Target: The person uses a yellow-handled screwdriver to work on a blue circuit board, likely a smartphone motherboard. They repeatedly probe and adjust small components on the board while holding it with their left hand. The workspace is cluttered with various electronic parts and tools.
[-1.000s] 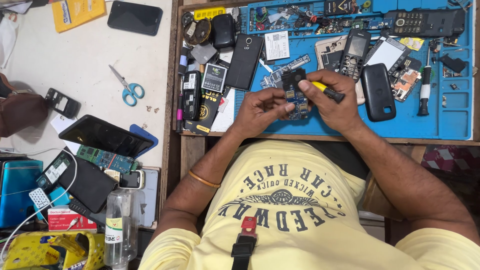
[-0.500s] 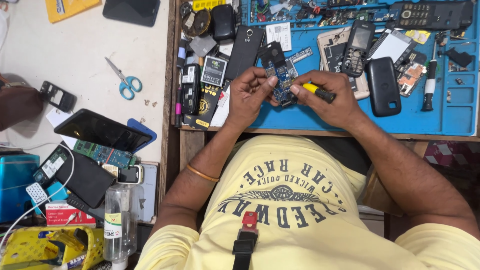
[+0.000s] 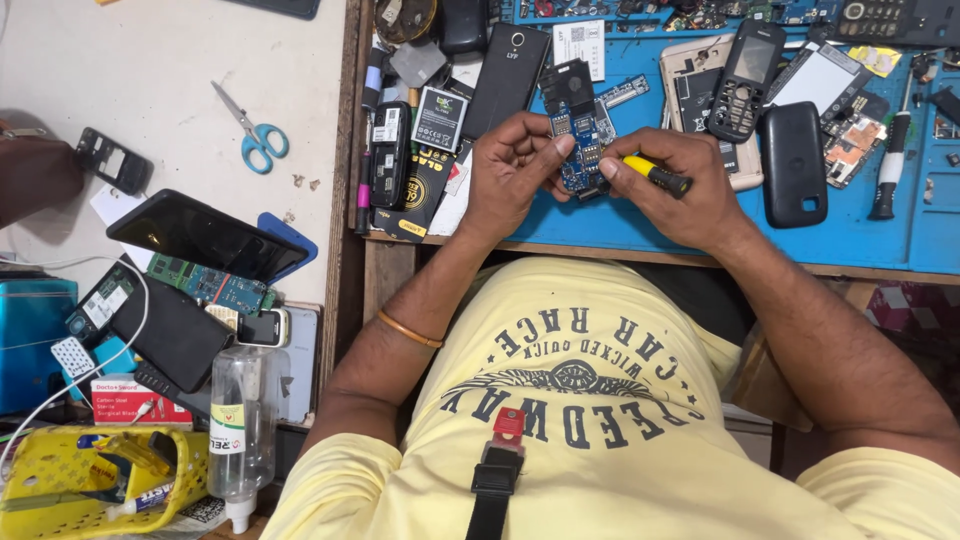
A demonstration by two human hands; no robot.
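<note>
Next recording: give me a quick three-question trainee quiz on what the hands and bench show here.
1. True or false: the left hand holds the blue circuit board.
2. What is in the right hand? A) scissors B) a yellow-handled screwdriver C) a spray bottle
3. Which surface do the blue-handled scissors lie on, the blue mat or the pale table?

Key
1. True; its fingers pinch the board above the mat.
2. B; its tip is at the board.
3. The pale table, on the left side of the picture.
</note>
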